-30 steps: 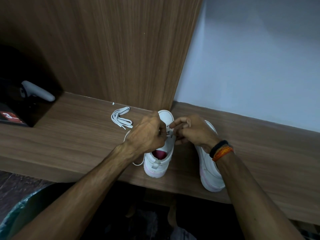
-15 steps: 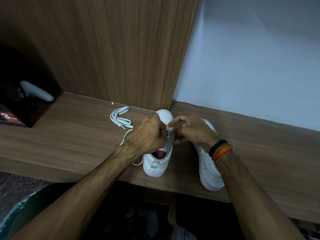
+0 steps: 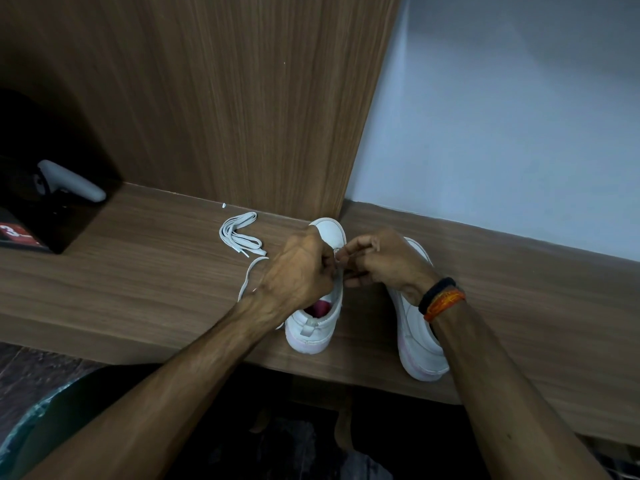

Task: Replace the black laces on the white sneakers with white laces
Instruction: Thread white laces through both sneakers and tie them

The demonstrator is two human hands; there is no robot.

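Here, both hands, left and right, pinching white lace over left sneaker, spare bundled lace beside, grey controller far left.

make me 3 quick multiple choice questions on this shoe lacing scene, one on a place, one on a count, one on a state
1. Where does the bundled white lace lie?
A. left of the left sneaker
B. inside a sneaker
C. on the floor

2. How many white sneakers are on the wooden shelf?
A. one
B. two
C. three

3. What are both hands doing?
A. resting flat
B. pinching at the left sneaker's lacing
C. lifting the right sneaker

Answers:
1 A, it lies on the shelf beside that sneaker.
2 B, two show.
3 B, the left hand and right hand meet there, fingers curled.
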